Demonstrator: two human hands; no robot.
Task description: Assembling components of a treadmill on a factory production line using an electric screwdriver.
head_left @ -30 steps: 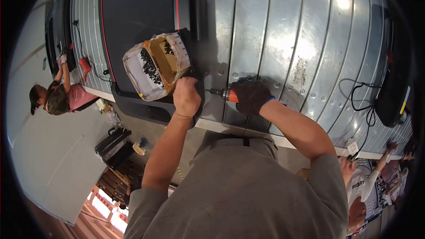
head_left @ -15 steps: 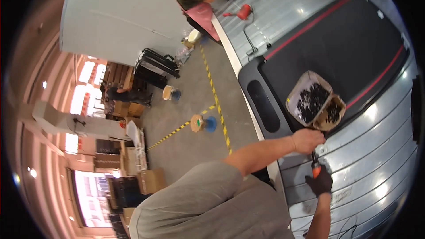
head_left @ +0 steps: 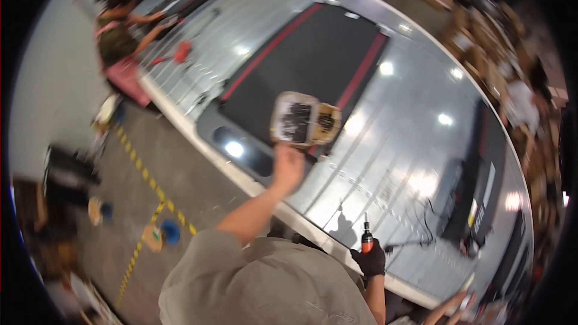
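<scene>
My gloved right hand is closed round an orange-and-black electric screwdriver, held with its bit up near the table's front edge. My bare left hand is at the near rim of a shallow two-part container. Its pale tub holds many small black pieces, perhaps screws; the tan part beside it has more. Blur and the tub's edge hide those fingertips. The container sits on a long dark panel with red stripes and a grey end piece.
A person in a pink apron works at the far left, near a red tool. Another dark panel lies at the right, with a cable nearby. Another person's hand shows at the lower right. Yellow-black tape marks the floor.
My view has swung to the right. My left hand has left the screwdriver's tip at the panel's corner for the container. The screwdriver has drawn back from the panel in my right hand.
</scene>
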